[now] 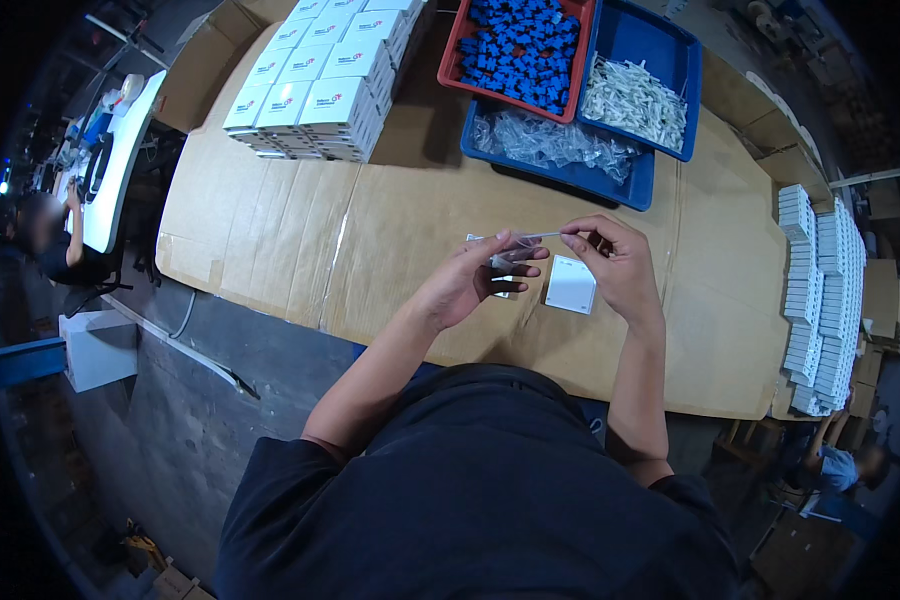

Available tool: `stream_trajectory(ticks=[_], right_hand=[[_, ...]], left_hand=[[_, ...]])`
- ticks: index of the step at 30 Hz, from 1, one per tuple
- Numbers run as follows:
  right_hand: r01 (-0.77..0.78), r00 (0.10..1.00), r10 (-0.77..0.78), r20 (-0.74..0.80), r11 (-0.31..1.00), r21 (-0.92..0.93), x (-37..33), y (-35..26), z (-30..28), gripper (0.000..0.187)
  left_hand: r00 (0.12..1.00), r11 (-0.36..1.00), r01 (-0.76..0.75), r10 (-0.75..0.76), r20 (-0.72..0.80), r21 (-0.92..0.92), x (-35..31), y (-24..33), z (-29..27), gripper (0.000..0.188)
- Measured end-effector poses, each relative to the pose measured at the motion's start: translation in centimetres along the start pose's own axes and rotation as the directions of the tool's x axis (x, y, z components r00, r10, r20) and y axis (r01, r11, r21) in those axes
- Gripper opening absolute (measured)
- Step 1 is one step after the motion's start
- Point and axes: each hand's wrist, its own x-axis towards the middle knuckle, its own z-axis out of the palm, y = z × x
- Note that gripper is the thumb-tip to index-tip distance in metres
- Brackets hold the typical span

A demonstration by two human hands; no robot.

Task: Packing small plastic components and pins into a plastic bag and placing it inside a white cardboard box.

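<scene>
Thumb and forefinger of the right hand (618,258) pinch one end of a thin pale strip (544,235), its long axis running almost straight left to right across the gap between the two hands. Its other end meets the left hand (458,284), whose thumb and fingers hold a crinkled clear plastic bag (515,255), the palm turned inward and the lower fingers loosely curled. Whether the strip is a separate piece or the bag's stretched edge, I cannot tell. The bag lies directly left of the right fingertips; it is see-through, limp and shiny, and the left hand is the nearer one.

On the cardboard (400,260) below, a flat white square (570,285) with small dark marks near its edges lies slightly turned, just beside the right hand. Another white piece (509,287) shows partly beneath the left fingers. Farther out, beyond the hands, stand a red tray (448,78) of blue pieces (518,50), a blue tray (690,95) of whitish pieces (635,100) and another blue tray (642,190) of clear plastic (555,145).
</scene>
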Motion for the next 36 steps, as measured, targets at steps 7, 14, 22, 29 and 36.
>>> stream_trajectory(ticks=[7, 14, 22, 29, 36], right_hand=[[-0.033, 0.989, 0.021, 0.143, 0.996, 0.078, 1.3, 0.1, 1.2, 0.011], [-0.097, 0.947, 0.094, 0.307, 0.995, -0.006, 2.4, -0.5, 2.1, 0.013], [-0.005, 0.926, -0.017, 0.378, 0.998, 0.058, 3.2, 0.9, 2.4, 0.01], [-0.006, 0.858, -0.008, 0.513, 1.0, 0.026, 3.7, 0.3, 1.6, 0.016], [-0.08, 0.846, 0.043, 0.531, 0.996, 0.047, 3.7, 1.0, 0.9, 0.016]], left_hand=[[1.0, 1.0, 0.016, -0.016, -0.015, -0.008, -0.2, 0.1, 0.6, 0.05], [0.997, 0.998, 0.049, -0.052, -0.062, -0.048, -0.4, -0.4, 0.1, 0.043], [0.996, 0.998, 0.036, -0.039, -0.074, -0.041, -0.3, -0.7, -0.4, 0.039], [0.999, 0.999, 0.031, -0.032, -0.036, -0.03, 0.0, -1.2, -1.1, 0.043], [1.0, 0.999, 0.011, -0.01, -0.021, 0.042, -0.1, -0.8, -0.3, 0.045]])
